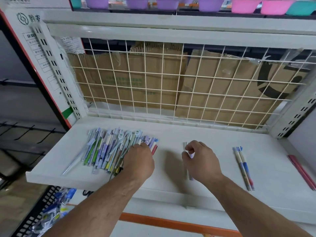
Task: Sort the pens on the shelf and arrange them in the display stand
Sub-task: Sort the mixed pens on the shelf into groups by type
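The left hand (pixel 139 161) is lying on the right edge of the pen pile (pixel 109 149), its fingertips hiding among the pens so I cannot tell whether it is gripping any; a red pen (pixel 154 149) is showing just beyond it. Right of the pile, the right hand (pixel 200 159) is pinching pale grey pens (pixel 185 145), covering their middles, ends pointing toward the wire grid (pixel 171 79). Farther right of the pile, two blue-and-cream pens (pixel 243 168) are lying alike, then pink pens (pixel 301 170) at the frame's edge.

Left hand (pixel 139 161) rests on the pen pile (pixel 107 149) at nine o'clock; right hand (pixel 199 159) pinches a pale pen (pixel 185 145) at centre.
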The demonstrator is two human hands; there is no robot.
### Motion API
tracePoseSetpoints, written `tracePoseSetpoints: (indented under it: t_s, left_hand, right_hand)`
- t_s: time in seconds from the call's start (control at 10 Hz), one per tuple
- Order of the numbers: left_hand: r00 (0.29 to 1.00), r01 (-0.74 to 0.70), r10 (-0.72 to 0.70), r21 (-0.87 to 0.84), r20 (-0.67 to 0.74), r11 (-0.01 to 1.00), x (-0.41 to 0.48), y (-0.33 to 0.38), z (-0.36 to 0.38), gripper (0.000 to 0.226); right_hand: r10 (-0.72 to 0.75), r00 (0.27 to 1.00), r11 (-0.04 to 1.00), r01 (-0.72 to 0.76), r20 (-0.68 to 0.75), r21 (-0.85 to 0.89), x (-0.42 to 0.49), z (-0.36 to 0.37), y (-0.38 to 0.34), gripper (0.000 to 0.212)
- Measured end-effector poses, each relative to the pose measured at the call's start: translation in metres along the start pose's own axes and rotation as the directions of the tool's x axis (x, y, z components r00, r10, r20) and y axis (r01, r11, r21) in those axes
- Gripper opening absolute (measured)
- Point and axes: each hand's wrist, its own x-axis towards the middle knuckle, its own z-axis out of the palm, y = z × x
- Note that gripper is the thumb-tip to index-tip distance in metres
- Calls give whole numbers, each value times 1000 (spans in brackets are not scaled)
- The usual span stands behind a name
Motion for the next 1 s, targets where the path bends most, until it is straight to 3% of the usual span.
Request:
tracePoseSetpoints:
  t_s: [0.1, 0.2, 0.3, 0.4, 0.5, 0.6, 0.7, 0.8, 0.9, 1.0]
  left_hand:
    - [999, 9, -6, -90, 34, 996, 1, -1, -6, 25]
    - [995, -26, 37, -113, 95, 993, 2, 3, -8, 46]
    - [989, -62, 80, -140, 127, 988, 9, 3, -9, 52]
    - [950, -88, 179, -329, 257, 940, 16, 1, -1, 77]
    - [987, -67, 94, -199, 133, 978, 18, 5, -5, 37]
    - [993, -74, 92, -204, 79, 976, 17, 6, -6, 25]
    - [994, -103, 112, -310, 10, 945, 18, 3, 6, 27]
    - [995, -67, 100, -619, 18, 782, 22, 4, 20, 19]
    - [970, 243, 32, -964, 241, -106, 15, 14, 10, 29]
    - [991, 38, 47, -604, 124, 796, 9, 12, 7, 5]
  right_hand:
    - [17, 1000, 1000, -17, 14, 14, -2, 2, -3, 6]
    - [34, 999, 999, -34, -7, 13, -3, 2, -4, 7]
    - [48, 999, 999, -47, -15, 9, -5, 0, -4, 7]
    - [51, 998, 999, -51, -27, 9, -7, -2, -2, 3]
    - [56, 998, 998, -56, -22, 23, -9, -4, -1, 0]
    - [64, 998, 998, -63, -20, 30, -10, -6, -1, 1]
    - [61, 998, 997, -60, -14, 43, -11, -7, 0, 1]
    - [53, 999, 997, -53, -6, 50, -11, -8, 0, 3]
    - [41, 999, 997, -41, -8, 60, -12, -10, 1, 3]
    - [24, 1000, 998, -24, -12, 63, -13, -11, 4, 3]
